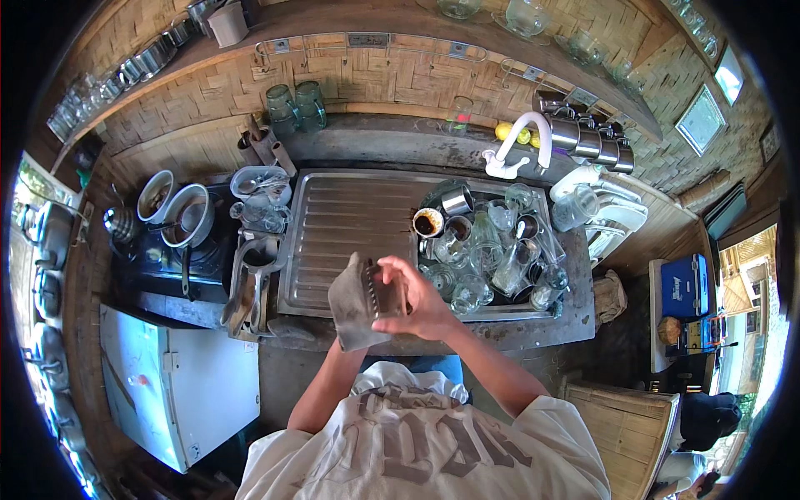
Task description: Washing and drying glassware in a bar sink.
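Note:
Before my chest, above the front edge of the sink counter, my right hand [426, 306] curls its fingers and thumb around a see-through brownish vessel [392, 299], apparently a glass. A grey cloth [355, 307] with a stitched-looking dark edge lies against its left side. The cloth covers my left hand, so only the wrist and forearm show below it. Just right of my hands, the sink basin [431, 194] is heaped with glassware [484, 247], a steel cup [457, 199] and a white cup with dark residue [429, 222]. The ribbed steel drainboard [356, 219] spans the area beyond the cloth.
A white faucet [519, 147] arches over the sink's back. Pots [190, 215] stand on a black stove [181, 262] at left, above a white fridge [187, 381]. A utensil tub [261, 184] borders the drainboard. Steel mugs [587, 140] hang at right. Another person [687, 472] is at lower right.

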{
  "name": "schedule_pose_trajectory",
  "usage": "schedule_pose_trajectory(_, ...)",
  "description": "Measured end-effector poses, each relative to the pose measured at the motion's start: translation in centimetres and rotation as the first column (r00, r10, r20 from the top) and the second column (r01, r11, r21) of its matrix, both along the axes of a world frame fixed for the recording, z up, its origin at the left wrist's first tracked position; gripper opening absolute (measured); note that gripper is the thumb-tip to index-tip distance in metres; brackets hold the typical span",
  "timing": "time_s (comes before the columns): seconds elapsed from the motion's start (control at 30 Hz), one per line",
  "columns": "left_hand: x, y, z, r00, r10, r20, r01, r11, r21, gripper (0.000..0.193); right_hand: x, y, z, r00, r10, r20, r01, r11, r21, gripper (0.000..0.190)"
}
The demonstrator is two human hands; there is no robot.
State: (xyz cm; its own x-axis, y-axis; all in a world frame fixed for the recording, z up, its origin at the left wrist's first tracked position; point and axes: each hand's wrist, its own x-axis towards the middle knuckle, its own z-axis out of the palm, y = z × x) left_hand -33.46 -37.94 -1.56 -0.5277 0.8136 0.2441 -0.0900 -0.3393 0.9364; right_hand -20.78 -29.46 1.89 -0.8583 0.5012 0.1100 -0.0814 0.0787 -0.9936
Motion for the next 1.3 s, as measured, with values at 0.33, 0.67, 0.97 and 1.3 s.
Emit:
schedule_pose_trajectory(0.33,-0.6,0.5,-4.8,0.95,0.275,0.149,-0.125,0.771,-0.624,0.051,-2.3,1.4,-2.4,0.915,-0.402,0.032,0.238,0.472,-0.849,0.053)
schedule_pose_trajectory(0.67,-3.2,1.8,-3.1,0.727,0.116,0.677,0.15,0.935,-0.322,0.041,-1.4,1.6,-2.3,0.932,-0.356,-0.065,0.361,0.906,0.219,0.051)
schedule_pose_trajectory(0.97,-4.8,1.6,-1.5,0.883,-0.094,0.46,0.331,0.819,-0.469,0.035,-0.7,1.7,-0.7,0.992,-0.122,-0.041,0.116,0.701,0.704,0.059)
schedule_pose_trajectory(1.3,-1.3,1.8,-3.0,0.818,0.039,0.574,0.194,0.92,-0.34,0.021,-1.1,0.6,-2.9,0.961,-0.257,-0.104,0.277,0.889,0.365,0.054)
